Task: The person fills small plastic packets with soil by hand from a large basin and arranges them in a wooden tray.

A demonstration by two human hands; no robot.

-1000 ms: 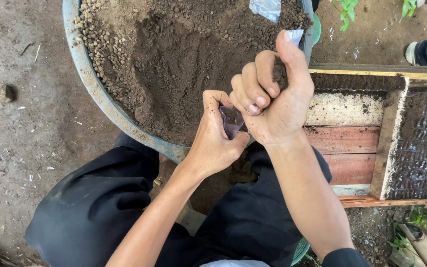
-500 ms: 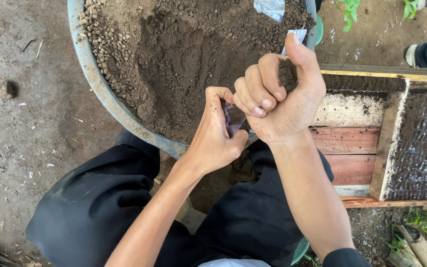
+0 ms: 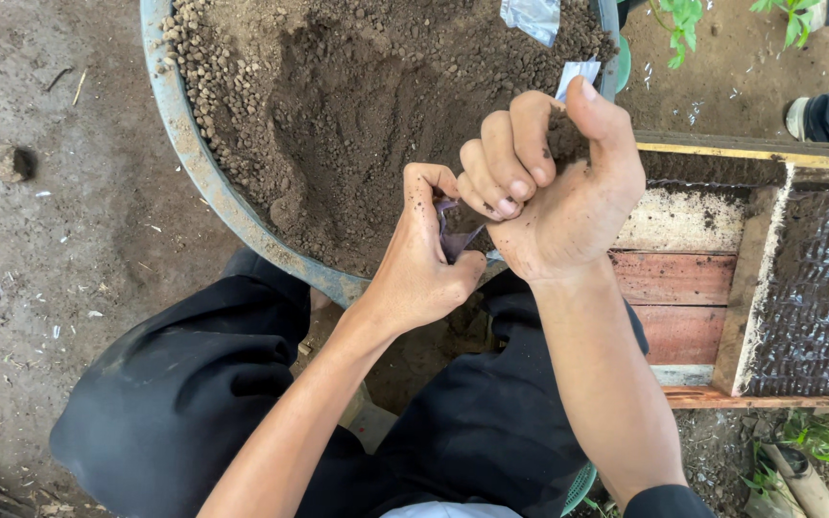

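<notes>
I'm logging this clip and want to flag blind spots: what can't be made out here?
- Head view: the small dark bag is mostly hidden by the left hand and right hand.
- What the right fist encloses: covered by its curled fingers.
- The basin of soil: cut off by the top edge.

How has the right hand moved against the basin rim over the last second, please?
Barely, if at all: the right hand keeps its place just above the basin's near rim, closed on soil, beside the left hand.

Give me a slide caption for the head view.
Left hand holds a small dark bag; right hand grips soil.
</notes>
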